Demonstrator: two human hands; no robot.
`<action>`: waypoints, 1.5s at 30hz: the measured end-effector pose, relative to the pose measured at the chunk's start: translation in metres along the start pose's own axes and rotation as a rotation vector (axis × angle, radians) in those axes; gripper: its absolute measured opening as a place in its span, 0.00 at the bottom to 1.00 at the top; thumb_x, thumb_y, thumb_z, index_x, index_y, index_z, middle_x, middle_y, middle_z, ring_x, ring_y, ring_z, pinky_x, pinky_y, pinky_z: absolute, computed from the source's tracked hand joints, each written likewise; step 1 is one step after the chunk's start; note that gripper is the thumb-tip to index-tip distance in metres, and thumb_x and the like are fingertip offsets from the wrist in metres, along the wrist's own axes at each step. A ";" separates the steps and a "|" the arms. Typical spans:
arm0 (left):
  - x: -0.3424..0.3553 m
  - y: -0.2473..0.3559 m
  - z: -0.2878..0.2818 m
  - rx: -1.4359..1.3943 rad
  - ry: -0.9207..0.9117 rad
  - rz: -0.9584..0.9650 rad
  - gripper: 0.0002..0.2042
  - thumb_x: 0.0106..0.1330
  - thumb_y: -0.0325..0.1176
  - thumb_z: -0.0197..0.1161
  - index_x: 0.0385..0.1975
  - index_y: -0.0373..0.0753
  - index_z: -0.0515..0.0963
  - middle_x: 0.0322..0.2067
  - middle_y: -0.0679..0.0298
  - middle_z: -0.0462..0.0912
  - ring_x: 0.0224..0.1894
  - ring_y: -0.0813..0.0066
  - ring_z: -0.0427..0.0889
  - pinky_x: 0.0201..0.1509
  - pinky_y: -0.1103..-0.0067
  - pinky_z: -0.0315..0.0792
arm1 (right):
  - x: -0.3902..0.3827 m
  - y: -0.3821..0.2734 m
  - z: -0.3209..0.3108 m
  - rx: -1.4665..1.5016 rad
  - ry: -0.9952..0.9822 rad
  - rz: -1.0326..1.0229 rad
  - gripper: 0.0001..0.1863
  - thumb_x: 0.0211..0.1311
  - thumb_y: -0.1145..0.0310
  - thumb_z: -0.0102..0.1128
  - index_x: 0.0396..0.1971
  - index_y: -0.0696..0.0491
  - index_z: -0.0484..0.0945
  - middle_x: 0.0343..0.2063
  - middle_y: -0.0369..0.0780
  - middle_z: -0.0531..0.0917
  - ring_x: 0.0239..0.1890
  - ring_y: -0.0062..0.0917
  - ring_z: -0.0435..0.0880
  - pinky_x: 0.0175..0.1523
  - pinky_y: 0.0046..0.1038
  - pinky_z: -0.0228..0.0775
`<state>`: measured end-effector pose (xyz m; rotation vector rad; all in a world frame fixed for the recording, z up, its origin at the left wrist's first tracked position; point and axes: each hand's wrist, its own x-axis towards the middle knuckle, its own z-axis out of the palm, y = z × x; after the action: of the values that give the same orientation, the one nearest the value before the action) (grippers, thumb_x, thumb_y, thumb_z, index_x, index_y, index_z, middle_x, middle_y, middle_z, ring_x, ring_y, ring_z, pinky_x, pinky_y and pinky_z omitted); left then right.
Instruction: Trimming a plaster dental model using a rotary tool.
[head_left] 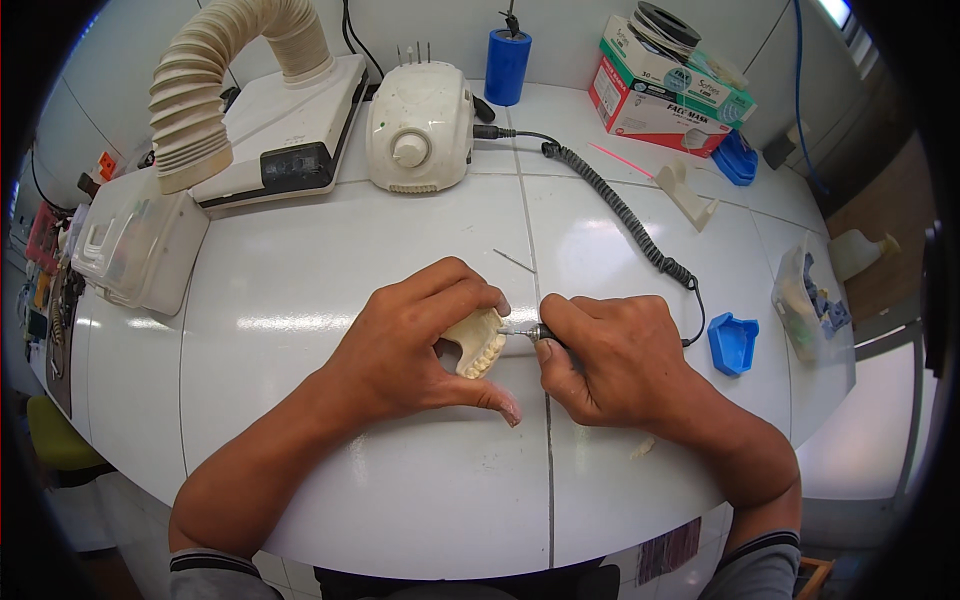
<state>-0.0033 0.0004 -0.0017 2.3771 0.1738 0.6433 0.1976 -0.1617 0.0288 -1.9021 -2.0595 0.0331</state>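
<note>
My left hand [420, 335] holds a cream dental cast [478, 350] with a row of teeth, gripped by the curled fingers above, the thumb jutting out below. My right hand [620, 355] is closed around a dark rotary handpiece [546, 333], whose thin metal tip [515, 330] points left and meets the cast near its teeth. The handpiece's coiled cord [620, 210] leads up to a white control unit [419, 130] with a dial. A loose thin metal bit [513, 260] lies on the worktop [290, 400] above my hands.
Around the back sit a suction unit with a ribbed hose [200, 60], a blue cylinder [508, 70], stacked mask boxes [655, 100] and a white stand [685, 195]. A plastic case [140, 250] is left; a blue tray [732, 345] and a clear container [805, 300] are right.
</note>
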 end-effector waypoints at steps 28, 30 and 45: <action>0.000 0.000 -0.001 0.013 -0.008 0.002 0.43 0.32 0.62 0.92 0.47 0.40 0.85 0.43 0.63 0.85 0.43 0.68 0.89 0.43 0.73 0.85 | 0.001 0.000 0.000 0.015 0.007 0.009 0.11 0.69 0.61 0.62 0.30 0.52 0.78 0.15 0.38 0.80 0.12 0.36 0.76 0.19 0.40 0.64; 0.002 0.001 -0.002 0.007 -0.022 -0.002 0.42 0.34 0.61 0.91 0.47 0.40 0.84 0.43 0.63 0.84 0.43 0.65 0.89 0.44 0.72 0.85 | 0.001 0.000 0.001 0.015 0.015 0.013 0.11 0.69 0.61 0.62 0.30 0.52 0.78 0.14 0.38 0.80 0.12 0.36 0.76 0.19 0.40 0.64; 0.002 0.002 -0.002 0.013 -0.023 -0.029 0.44 0.31 0.62 0.92 0.47 0.40 0.85 0.43 0.64 0.85 0.42 0.69 0.88 0.41 0.75 0.84 | -0.001 0.002 0.002 0.012 0.029 0.005 0.10 0.66 0.62 0.63 0.30 0.52 0.78 0.13 0.38 0.79 0.11 0.37 0.75 0.19 0.41 0.65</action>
<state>-0.0020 0.0005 0.0017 2.3894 0.2031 0.6032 0.1991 -0.1617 0.0263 -1.8899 -2.0312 0.0197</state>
